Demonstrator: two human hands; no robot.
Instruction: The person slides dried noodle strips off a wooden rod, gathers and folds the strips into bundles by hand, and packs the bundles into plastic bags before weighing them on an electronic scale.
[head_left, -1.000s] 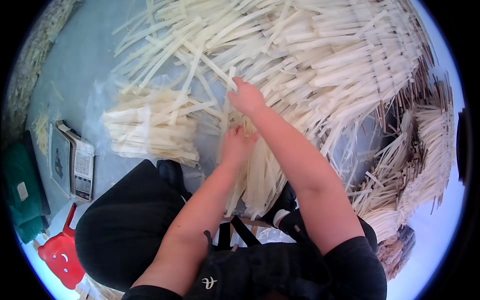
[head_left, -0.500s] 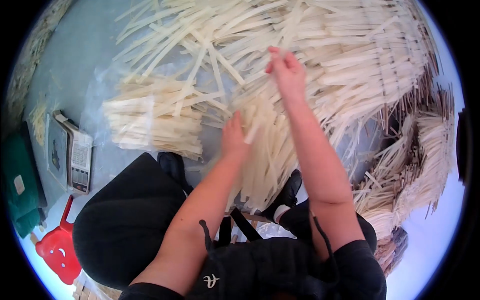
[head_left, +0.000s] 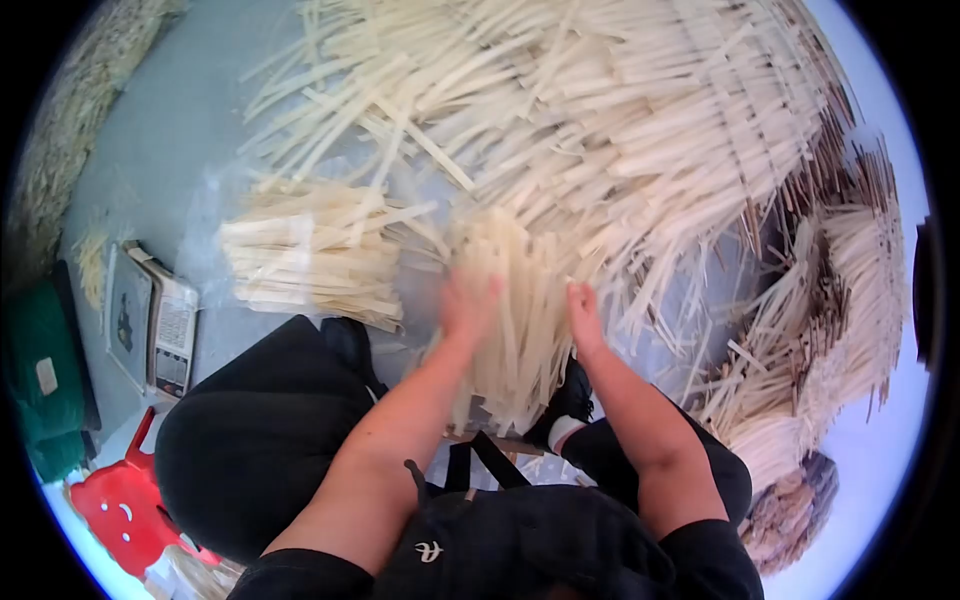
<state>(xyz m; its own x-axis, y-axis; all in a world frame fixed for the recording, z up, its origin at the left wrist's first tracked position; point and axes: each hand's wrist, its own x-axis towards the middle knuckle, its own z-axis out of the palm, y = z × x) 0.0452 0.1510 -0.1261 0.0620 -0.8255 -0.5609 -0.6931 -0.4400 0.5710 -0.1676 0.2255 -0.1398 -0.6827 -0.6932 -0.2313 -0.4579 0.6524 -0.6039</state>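
A long heap of pale, flat strips (head_left: pixel 515 340) lies in front of me, between my two hands. My left hand (head_left: pixel 468 305), blurred by motion, is at the heap's left side with thumb and fingers apart. At the right edge of the heap is my right hand (head_left: pixel 584 315), its fingers pointing forward and holding nothing that I can see. Whether either hand presses on the strips is hard to make out. Left of the heap, a bundle of similar strips (head_left: pixel 340 255) lies crosswise on clear plastic sheeting.
A broad spread of strips (head_left: pixel 640 110) covers the floor ahead. Stacked strips with dark thin sticks (head_left: pixel 800 330) stand at the right. To the left are a scale (head_left: pixel 172 330), a green object (head_left: pixel 45 375) and a red stool (head_left: pixel 120 515). My shoe (head_left: pixel 570 400) is beside the heap.
My right hand has come down and back from above the spread strips to the heap's right edge. My left hand has moved slightly toward me along the heap's left side.
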